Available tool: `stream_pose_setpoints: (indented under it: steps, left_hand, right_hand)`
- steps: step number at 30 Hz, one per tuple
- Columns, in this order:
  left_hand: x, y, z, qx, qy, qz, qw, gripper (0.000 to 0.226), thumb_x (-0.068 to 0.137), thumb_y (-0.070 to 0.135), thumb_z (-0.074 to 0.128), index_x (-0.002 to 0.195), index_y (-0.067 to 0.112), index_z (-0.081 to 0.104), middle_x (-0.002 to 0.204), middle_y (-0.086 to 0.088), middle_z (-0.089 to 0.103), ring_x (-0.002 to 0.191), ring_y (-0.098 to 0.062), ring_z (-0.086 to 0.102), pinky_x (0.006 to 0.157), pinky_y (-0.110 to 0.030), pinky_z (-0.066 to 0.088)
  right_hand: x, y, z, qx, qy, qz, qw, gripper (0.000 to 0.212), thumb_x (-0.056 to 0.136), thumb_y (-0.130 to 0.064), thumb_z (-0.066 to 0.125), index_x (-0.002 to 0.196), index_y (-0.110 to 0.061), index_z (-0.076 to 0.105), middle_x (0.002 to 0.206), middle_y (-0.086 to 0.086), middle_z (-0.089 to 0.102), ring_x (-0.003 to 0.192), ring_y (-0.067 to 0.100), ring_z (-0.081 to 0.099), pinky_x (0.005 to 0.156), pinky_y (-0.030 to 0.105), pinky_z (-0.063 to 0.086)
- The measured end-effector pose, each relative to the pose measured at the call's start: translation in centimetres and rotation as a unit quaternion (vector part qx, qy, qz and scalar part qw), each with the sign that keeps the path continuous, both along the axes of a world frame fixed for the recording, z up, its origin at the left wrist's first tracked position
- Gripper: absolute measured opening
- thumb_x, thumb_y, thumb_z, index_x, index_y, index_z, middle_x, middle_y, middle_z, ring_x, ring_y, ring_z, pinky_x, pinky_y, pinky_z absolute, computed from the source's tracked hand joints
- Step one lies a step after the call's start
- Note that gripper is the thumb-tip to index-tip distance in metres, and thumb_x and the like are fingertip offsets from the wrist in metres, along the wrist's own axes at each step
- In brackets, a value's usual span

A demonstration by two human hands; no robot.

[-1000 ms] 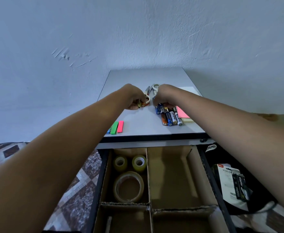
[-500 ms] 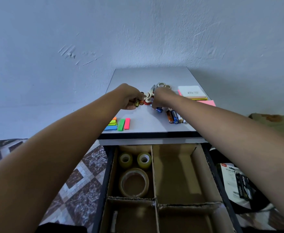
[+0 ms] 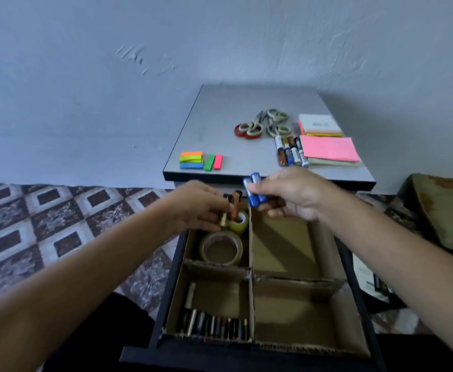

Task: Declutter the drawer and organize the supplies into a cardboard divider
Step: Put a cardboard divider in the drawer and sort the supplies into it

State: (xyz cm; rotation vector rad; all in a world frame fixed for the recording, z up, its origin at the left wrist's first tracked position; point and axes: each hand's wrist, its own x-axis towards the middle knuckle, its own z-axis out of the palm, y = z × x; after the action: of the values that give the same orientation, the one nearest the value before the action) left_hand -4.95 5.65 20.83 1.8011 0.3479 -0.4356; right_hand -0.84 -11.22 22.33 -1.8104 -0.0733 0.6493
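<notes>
Head view: left hand [image 3: 203, 208] is hovering over the far-left cell of the brown cardboard divider [image 3: 250, 237], fingers clamped round a few orange, black and gold-tipped cylindrical batteries [image 3: 232, 208]. Right hand [image 3: 292, 196] is hanging over the far-right cell, fingers pinching two blue cylindrical batteries [image 3: 254, 191]. Divider is sitting inside the open black drawer [image 3: 166, 291], below the front edge of the grey laminate worktop [image 3: 233, 108].

Step, as I'm reading it: ferrying batteries from worktop to divider. A row of dark cylindrical batteries [image 3: 214, 324] is already lying in the near-left cell, so that's looking like the target. Next move is calling for both hands pulling back toward the body, dropping past the cross wall, then releasing parallel to that row.

Edges: centre wall is running between the hands; large clear tape roll [image 3: 221, 248] and small yellowish tape roll [image 3: 240, 222] are sitting right under the left hand. Both right cells are showing bare cardboard, plenty of room there. More loose mixed batteries [image 3: 291, 154] are waiting on the worktop.
</notes>
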Motion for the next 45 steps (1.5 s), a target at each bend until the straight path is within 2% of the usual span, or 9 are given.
stream_pose_setpoints:
  steps: [6,9,17,24,27,32,37,40,45]
  left_hand:
    - [-5.3,-1.7,-7.5,0.000,0.128,0.026,0.991,0.008,0.087,0.003,0.059,0.081,0.007,0.063,0.083,-0.010,0.064,0.081,-0.020,0.060,0.064,-0.029,0.051]
    - [-6.2,-2.1,-10.6,0.004,0.164,0.039,0.986,0.016,0.087,0.000,0.054,0.076,0.011,0.059,0.073,-0.004,0.059,0.070,-0.016,0.054,0.063,-0.029,0.047]
    - [-5.9,-1.6,-13.9,0.132,0.164,0.041,0.977,0.020,0.083,-0.006,0.053,0.065,0.004,0.053,0.065,-0.011,0.049,0.057,-0.021,0.048,0.059,-0.034,0.047]
    - [-5.9,-1.4,-14.3,0.132,0.160,0.040,0.977,0.017,0.090,0.000,0.045,0.075,0.003,0.053,0.073,-0.013,0.052,0.060,-0.021,0.049,0.060,-0.034,0.046]
    - [-6.2,-1.0,-13.0,0.112,0.130,0.039,0.984,0.021,0.088,-0.001,0.044,0.103,-0.001,0.059,0.085,-0.015,0.058,0.066,-0.022,0.053,0.056,-0.029,0.047]
    - [-7.2,1.1,-9.6,0.137,0.013,0.023,0.990,0.013,0.095,0.012,0.047,0.095,0.015,0.059,0.083,-0.003,0.061,0.069,-0.013,0.057,0.062,-0.025,0.051]
    - [-7.6,3.3,-10.9,0.341,-0.219,0.071,0.911,0.025,0.095,0.019,0.047,0.115,0.013,0.060,0.105,-0.002,0.059,0.092,-0.015,0.057,0.072,-0.020,0.041]
    - [-7.5,3.3,-12.9,0.328,-0.203,0.105,0.917,0.036,0.097,0.022,0.045,0.131,0.012,0.051,0.130,-0.009,0.049,0.120,-0.023,0.047,0.095,-0.026,0.035]
    - [-7.4,2.9,-14.8,0.268,-0.161,0.100,0.945,0.047,0.100,0.028,0.039,0.146,0.019,0.030,0.148,-0.004,0.037,0.136,-0.019,0.034,0.107,-0.030,0.028]
  right_hand:
    - [-6.3,0.3,-6.9,-0.005,0.046,-0.019,0.999,0.017,0.089,-0.017,0.063,0.073,-0.011,0.061,0.071,0.004,0.061,0.057,0.010,0.054,0.045,0.016,0.045]
    - [-7.4,0.2,-9.2,-0.019,0.061,-0.027,0.998,0.013,0.089,-0.019,0.063,0.079,-0.010,0.062,0.076,0.004,0.061,0.060,0.010,0.056,0.048,0.018,0.045]
    - [-8.6,0.6,-11.0,-0.042,0.061,-0.034,0.997,0.022,0.089,-0.021,0.063,0.100,-0.002,0.065,0.084,0.006,0.063,0.065,0.010,0.058,0.052,0.019,0.047]
    - [-8.5,0.5,-11.3,-0.048,0.049,-0.029,0.997,0.023,0.089,-0.020,0.064,0.102,-0.001,0.065,0.085,0.006,0.063,0.067,0.011,0.058,0.054,0.019,0.048]
    - [-8.4,0.7,-11.5,-0.052,0.050,-0.021,0.997,0.023,0.088,-0.019,0.064,0.102,-0.001,0.065,0.087,0.008,0.063,0.069,0.012,0.058,0.058,0.022,0.050]
    - [-8.8,1.8,-11.6,-0.054,0.057,0.019,0.997,0.019,0.088,-0.020,0.064,0.096,-0.003,0.064,0.081,0.006,0.062,0.062,0.011,0.059,0.051,0.017,0.050]
    - [-8.7,4.8,-13.4,-0.089,0.085,0.032,0.992,0.025,0.089,-0.021,0.064,0.103,0.000,0.061,0.084,0.010,0.063,0.060,0.015,0.058,0.061,0.024,0.053]
    - [-8.5,6.7,-15.1,-0.108,0.117,0.018,0.987,0.025,0.088,-0.019,0.064,0.104,0.000,0.057,0.084,0.010,0.059,0.061,0.017,0.057,0.059,0.026,0.053]
    - [-8.2,8.2,-17.3,-0.140,0.139,0.011,0.980,0.018,0.087,-0.016,0.065,0.091,-0.004,0.052,0.082,0.010,0.056,0.075,0.025,0.060,0.060,0.031,0.053]
